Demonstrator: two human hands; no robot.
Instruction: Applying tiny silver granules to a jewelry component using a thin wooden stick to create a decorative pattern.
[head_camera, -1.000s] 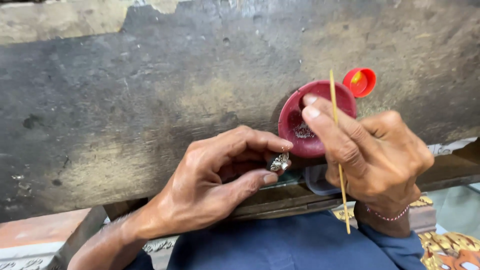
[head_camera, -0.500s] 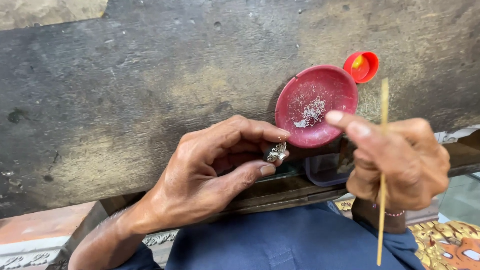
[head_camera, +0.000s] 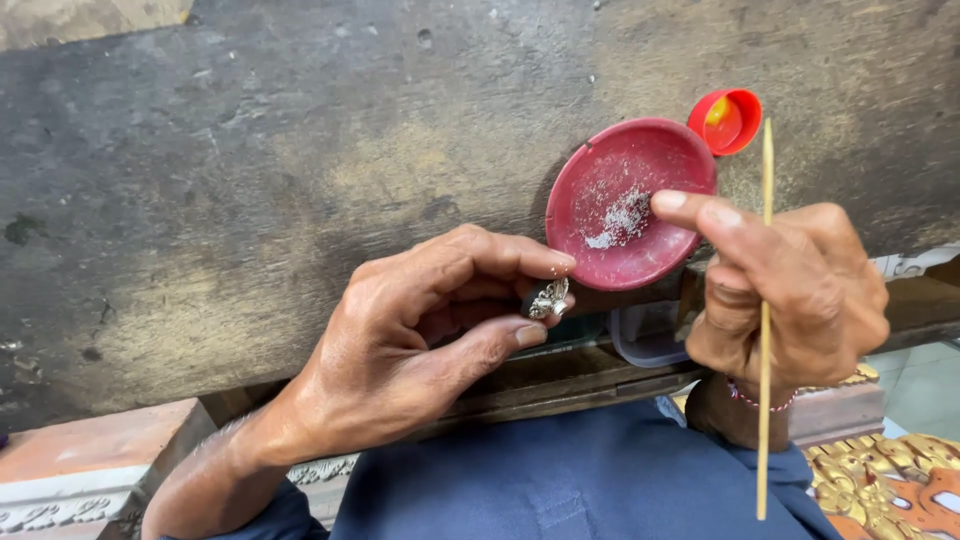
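My left hand (head_camera: 420, 340) pinches a small silver ornament (head_camera: 549, 298) between thumb and fingertips, just below the rim of a round red dish (head_camera: 610, 165). The dish lies on the dark worn workbench (head_camera: 260, 170) and holds a little heap of silver grains (head_camera: 620, 218). My right hand (head_camera: 790, 290) grips a thin wooden stick (head_camera: 766, 300) held upright, and its index finger stretches out over the dish's right edge. A small red bottle cap (head_camera: 727, 120) with something yellow inside sits by the dish's upper right.
A clear plastic container (head_camera: 650, 335) sits under the bench edge between my hands. My blue-clothed lap (head_camera: 560, 480) is below. A gold and red carved piece (head_camera: 890, 485) lies at the lower right, and a pale carved moulding (head_camera: 60, 490) at the lower left.
My right hand has drawn back from the dish to its right side, uncovering the grains. The stick now stands more upright. My left hand keeps its hold on the ornament.
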